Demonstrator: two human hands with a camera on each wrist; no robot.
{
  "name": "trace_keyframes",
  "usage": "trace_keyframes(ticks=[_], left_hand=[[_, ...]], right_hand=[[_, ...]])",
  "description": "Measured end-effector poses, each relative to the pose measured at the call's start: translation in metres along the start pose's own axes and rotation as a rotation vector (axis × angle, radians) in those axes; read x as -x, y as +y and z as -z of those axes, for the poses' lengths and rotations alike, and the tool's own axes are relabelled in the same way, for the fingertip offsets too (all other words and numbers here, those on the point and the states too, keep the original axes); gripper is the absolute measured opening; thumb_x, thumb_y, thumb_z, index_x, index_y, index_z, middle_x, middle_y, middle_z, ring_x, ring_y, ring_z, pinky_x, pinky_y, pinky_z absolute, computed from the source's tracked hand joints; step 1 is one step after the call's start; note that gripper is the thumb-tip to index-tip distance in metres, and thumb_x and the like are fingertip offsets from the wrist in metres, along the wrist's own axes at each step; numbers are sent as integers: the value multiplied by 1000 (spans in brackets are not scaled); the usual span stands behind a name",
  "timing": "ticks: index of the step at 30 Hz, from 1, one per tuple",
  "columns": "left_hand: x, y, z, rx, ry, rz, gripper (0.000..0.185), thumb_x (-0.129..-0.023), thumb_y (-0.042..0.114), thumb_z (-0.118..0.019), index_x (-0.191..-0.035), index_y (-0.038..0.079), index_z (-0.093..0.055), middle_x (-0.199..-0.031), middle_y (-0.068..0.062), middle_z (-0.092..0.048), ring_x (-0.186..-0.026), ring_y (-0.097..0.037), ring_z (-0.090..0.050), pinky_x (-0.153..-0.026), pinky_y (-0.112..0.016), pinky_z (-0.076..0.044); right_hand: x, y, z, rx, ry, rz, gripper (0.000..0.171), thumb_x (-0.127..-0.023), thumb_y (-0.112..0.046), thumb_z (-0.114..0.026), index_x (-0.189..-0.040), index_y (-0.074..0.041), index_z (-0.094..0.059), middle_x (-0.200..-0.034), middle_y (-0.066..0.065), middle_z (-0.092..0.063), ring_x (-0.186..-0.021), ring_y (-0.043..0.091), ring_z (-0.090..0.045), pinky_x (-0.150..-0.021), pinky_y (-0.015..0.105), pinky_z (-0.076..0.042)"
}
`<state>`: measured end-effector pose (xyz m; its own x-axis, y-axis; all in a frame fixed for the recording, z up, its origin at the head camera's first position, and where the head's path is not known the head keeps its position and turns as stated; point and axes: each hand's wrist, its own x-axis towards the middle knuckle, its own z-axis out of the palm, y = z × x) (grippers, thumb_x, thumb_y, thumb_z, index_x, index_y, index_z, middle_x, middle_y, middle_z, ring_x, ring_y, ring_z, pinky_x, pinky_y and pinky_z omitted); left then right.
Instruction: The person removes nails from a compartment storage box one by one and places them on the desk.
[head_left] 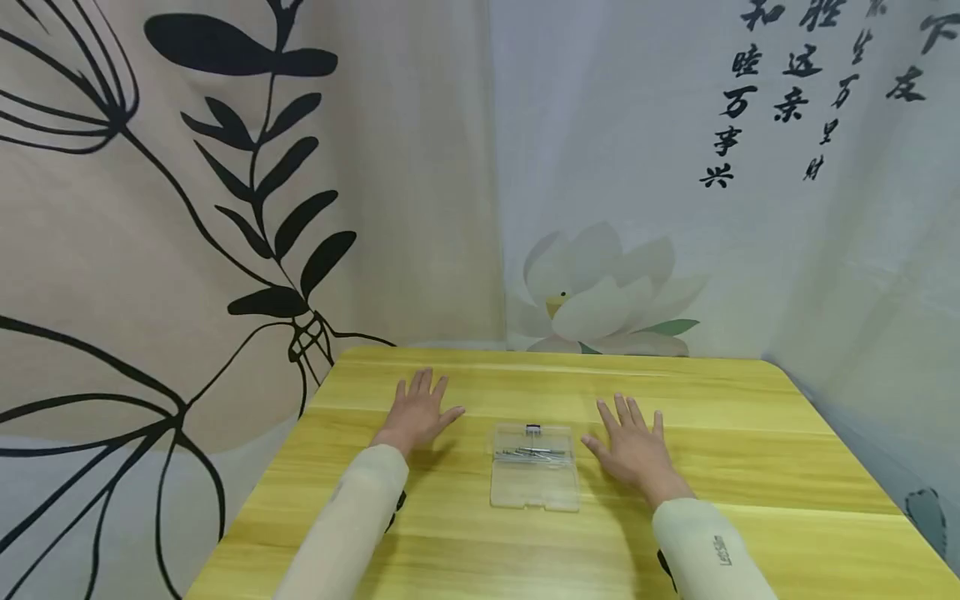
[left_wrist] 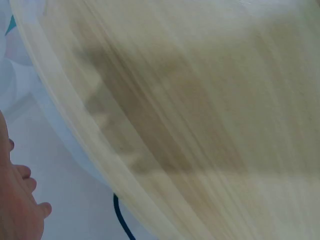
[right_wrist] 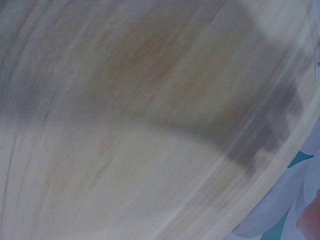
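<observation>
Both hands are lying flat on the yellow wooden table (head_left: pixel 750 433) in the head view, palms down with fingers straight and spread, gripping nothing. The left hand (head_left: pixel 417 414) is sitting off to the left and the right hand (head_left: pixel 632 450) to the right, well apart, with a clear plastic case (head_left: pixel 535 467) lying between them. Neither hand is touching the case; the right one is resting just beside its right edge, the left a bit further off. Inside the case, thin metal pins (head_left: pixel 534 453) are showing through near the far end, too small to make out properly. Cream sleeves are covering both forearms. Behind the table, printed cloth is hanging: black leaf drawings on the left, a pale lotus flower (head_left: pixel 600 292) and black calligraphy on the right.

Left wrist view is looking pretty blurry, mostly tabletop grain plus the table's edge, with fingertips (left_wrist: pixel 22 172) poking in at the lower left.

Right wrist view is just as smeared: wood surface, a shadow, and a sliver of the flowery cloth at the right edge. The case isn't appearing in either wrist view.
</observation>
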<state>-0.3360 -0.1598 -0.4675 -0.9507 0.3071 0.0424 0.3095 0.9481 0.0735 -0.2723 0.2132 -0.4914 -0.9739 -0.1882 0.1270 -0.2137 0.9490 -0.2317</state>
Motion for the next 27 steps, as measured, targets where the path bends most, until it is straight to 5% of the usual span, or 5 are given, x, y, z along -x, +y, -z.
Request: trace_keyframes(ticks=[16, 27], left_hand=[[-10, 22, 5, 54, 37, -53, 76, -100, 60, -44, -156, 10, -30, -159, -22, -23, -148, -37, -18, -115, -58, -17], [-13, 35, 2, 139, 48, -87, 76, -99, 57, -49, -156, 10, -30, -158, -20, -26, -146, -37, -22, -115, -56, -21]], right_hand=[[-1, -11, 4, -96, -4, 28, 74, -100, -51, -51, -155, -5, -30, -159, 26, -20, -146, 45, -16, -109, 70, -8], [-2, -16, -7, -285, -37, 18, 74, -97, -44, -62, -154, -6, -35, -158, 24, -24, -146, 44, -18, -113, 65, -12]])
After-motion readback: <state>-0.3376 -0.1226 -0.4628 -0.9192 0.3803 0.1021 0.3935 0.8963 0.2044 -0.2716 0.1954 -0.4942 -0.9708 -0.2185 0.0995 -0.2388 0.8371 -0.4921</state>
